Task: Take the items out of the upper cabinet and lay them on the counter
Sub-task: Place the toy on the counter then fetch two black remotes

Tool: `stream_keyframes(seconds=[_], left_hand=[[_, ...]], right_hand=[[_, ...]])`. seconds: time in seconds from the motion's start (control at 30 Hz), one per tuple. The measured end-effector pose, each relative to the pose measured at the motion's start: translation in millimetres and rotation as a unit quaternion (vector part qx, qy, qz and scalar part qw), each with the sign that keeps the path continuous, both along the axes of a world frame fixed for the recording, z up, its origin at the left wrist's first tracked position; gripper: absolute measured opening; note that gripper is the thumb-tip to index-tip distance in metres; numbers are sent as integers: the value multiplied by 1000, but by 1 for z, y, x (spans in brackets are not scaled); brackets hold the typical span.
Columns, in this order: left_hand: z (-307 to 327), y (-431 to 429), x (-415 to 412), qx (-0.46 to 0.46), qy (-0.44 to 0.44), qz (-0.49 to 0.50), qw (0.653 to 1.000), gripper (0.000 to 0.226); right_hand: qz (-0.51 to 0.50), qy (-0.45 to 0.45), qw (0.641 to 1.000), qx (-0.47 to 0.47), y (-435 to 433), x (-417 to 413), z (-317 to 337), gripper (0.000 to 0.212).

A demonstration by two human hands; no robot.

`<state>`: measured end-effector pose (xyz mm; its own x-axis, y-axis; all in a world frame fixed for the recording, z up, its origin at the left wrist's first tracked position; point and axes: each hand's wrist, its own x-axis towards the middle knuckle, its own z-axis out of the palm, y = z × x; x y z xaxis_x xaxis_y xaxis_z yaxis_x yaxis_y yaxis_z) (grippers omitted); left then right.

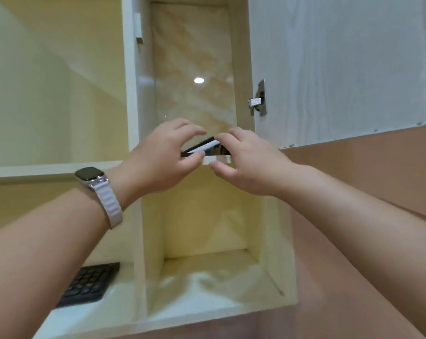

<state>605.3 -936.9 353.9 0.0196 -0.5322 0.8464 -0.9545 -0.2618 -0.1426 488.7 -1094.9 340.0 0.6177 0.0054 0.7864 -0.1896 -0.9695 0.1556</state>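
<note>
The upper cabinet (241, 69) stands open, its door (341, 69) swung out to the right. At the front edge of its shelf, a thin flat black-and-white item (202, 147) is held between both hands. My left hand (160, 157) pinches its left end with thumb below and fingers above. My right hand (246, 160) grips its right end. Much of the item is hidden by my fingers, so I cannot tell what it is. No other items show inside the cabinet.
A black keyboard (89, 285) lies on the pale ledge (182, 309) at the lower left. An open niche (207, 228) sits below the cabinet shelf. A metal hinge (258, 99) juts from the door. A brown wall (366, 192) fills the right.
</note>
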Motion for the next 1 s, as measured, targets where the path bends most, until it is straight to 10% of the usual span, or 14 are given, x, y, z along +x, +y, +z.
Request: stream_keyframes(seconds=[0.23, 0.43, 1.0], left_hand=[[58, -24, 15, 219, 149, 173, 949, 67], [60, -32, 18, 304, 208, 190, 910, 42], [30, -11, 13, 170, 106, 99, 975, 37]], right_hand=[[-53, 115, 992, 15, -12, 28, 31, 78], [-70, 165, 983, 28, -14, 35, 34, 68], [-15, 66, 998, -9, -7, 12, 14, 45]])
